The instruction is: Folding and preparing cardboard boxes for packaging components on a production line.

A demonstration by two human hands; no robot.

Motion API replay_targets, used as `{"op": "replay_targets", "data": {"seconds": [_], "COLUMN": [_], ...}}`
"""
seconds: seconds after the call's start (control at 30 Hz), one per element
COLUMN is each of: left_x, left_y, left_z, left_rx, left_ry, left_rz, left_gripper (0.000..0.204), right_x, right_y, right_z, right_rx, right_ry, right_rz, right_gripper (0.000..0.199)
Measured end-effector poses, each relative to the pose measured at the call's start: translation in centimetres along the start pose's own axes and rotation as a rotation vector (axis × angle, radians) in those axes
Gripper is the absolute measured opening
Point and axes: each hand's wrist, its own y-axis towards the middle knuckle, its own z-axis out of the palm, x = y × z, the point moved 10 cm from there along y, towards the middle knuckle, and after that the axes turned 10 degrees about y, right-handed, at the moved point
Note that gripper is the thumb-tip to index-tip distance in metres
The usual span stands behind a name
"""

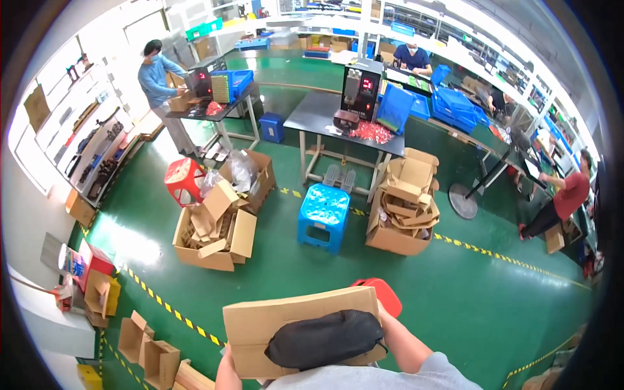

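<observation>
A: What does the left hand (225, 364) grip?
B: A matt brown cardboard box (302, 318), with a black cloth pouch (325, 338) lying soft and dull on it.
A: And beyond the hand?
B: A glossy green floor (390, 279) and a shiny blue plastic stool (323, 214).

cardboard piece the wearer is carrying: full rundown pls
The cardboard piece is a flat, plain brown corrugated sheet or flattened box, roughly rectangular, held about level and slightly tilted in front of the person's chest. A black soft pouch-like object lies on its near half. The left hand grips the lower left edge; the right hand is mostly hidden behind the right edge. A red stool shows just beyond its far right corner, over green floor.
</observation>
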Motion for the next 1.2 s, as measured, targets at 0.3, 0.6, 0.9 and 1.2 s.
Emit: {"op": "replay_targets", "data": {"seconds": [0.3,0.6,0.9,1.2], "left_x": [-17.1,-39.5,-50.7,-58.8], "left_y": [10.2,14.6,25.2,36.1], "left_z": [6.1,13.1,15.7,19.5], "left_rx": [0.266,0.254,0.199,0.236], "left_ry": [0.032,0.199,0.295,0.248], "left_rz": [-0.085,0.016,0.032,-0.068], "left_gripper": [0.052,0.054,0.056,0.052], "right_x": [8.7,16.2,25.2,34.2], "right_y": [3.2,13.9,27.4,35.6], "right_z": [8.8,15.0,20.1,23.6], "right_rx": [-0.062,-0.015,0.065,-0.054], "right_ry": [0.071,-0.021,0.225,0.281], "right_rz": [-0.140,-0.416,-0.285,-0.166], "right_gripper": [0.040,0.042,0.039,0.040]}}
